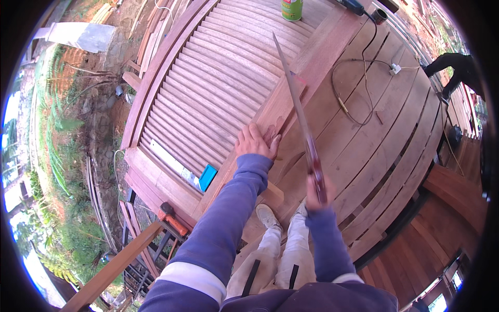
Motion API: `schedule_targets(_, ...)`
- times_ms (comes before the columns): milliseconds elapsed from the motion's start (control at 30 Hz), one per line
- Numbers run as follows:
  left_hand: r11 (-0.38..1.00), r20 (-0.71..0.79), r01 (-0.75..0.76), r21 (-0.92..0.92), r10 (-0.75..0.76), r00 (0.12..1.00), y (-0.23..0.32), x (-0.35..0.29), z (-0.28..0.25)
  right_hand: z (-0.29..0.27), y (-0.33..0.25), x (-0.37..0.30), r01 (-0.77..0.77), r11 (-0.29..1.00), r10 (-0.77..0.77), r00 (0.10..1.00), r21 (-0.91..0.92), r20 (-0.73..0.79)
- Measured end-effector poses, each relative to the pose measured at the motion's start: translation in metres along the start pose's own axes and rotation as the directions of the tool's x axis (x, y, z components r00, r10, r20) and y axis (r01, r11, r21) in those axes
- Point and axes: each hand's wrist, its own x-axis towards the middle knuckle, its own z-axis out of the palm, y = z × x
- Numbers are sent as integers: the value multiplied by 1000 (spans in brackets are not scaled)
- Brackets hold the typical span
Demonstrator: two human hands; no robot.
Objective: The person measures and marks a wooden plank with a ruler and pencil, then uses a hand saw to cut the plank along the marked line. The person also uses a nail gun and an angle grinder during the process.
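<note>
A louvered wooden shutter panel (210,86) lies in front of me. My left hand (254,143) rests on its right-hand frame rail (278,106), palm down, with the thumb apart from the fingers. My right hand (319,192) is closed round the brown handle of a handsaw (297,101). The saw is seen nearly edge-on, its blade slanting up and away over the rail; whether it touches the wood I cannot tell. A try square (179,167) with a blue-green stock (208,178) lies on the near left corner of the shutter.
A green can (292,9) stands on the shutter's far end, near a dark power tool (353,6). Its cable (366,88) loops over the plank deck (374,140). An orange-and-black power tool (173,219) sits at the near left. Another person's legs (449,73) show at far right.
</note>
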Motion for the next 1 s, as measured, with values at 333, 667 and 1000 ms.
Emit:
schedule_targets(333,1000,17,9,-11,-8,1000,3,2,1,-39,-5,-83,12,998,-14,999,-58,-33)
schedule_targets(667,995,-24,88,-43,-89,996,-4,24,-5,6,-32,42,-55,998,57,992,-22,111)
schedule_targets(1000,991,-3,94,-100,-94,996,-1,27,-5,14,-28,25,26,999,-25,1000,-27,19)
